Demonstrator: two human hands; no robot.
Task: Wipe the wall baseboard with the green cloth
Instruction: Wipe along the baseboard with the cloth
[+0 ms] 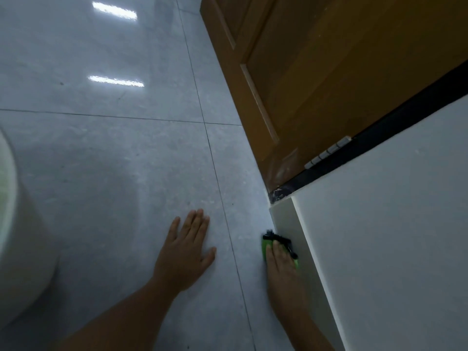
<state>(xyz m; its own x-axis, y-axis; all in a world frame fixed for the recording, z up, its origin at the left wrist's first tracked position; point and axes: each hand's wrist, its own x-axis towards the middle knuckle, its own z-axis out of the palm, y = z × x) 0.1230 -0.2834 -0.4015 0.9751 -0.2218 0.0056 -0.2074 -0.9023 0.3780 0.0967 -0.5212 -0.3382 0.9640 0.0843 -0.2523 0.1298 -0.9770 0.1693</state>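
Green cloth point(268, 245), soft fabric with a black trim, lies low against the white wall baseboard point(291, 224), at the seam where the baseboard meets the floor, just short of the baseboard's end by the door frame.

Far left: a rounded white object point(15, 224) stands on the grey polished tile floor point(101, 148); its nature cannot be determined. Two bright ceiling-light reflections show on the tiles.

Centre: the left hand point(184, 252) rests flat on the floor, palm down, fingers spread, grip open and holding nothing.

Right of centre: the right hand point(281, 264) lies over the cloth, fingers pressing it to the baseboard face; grip closed on the cloth.

Right: the white painted wall point(392, 224) rises above the baseboard. Upper right: a brown panelled wooden door point(304, 72) with a silver metal hinge point(326, 153) beside a dark frame strip
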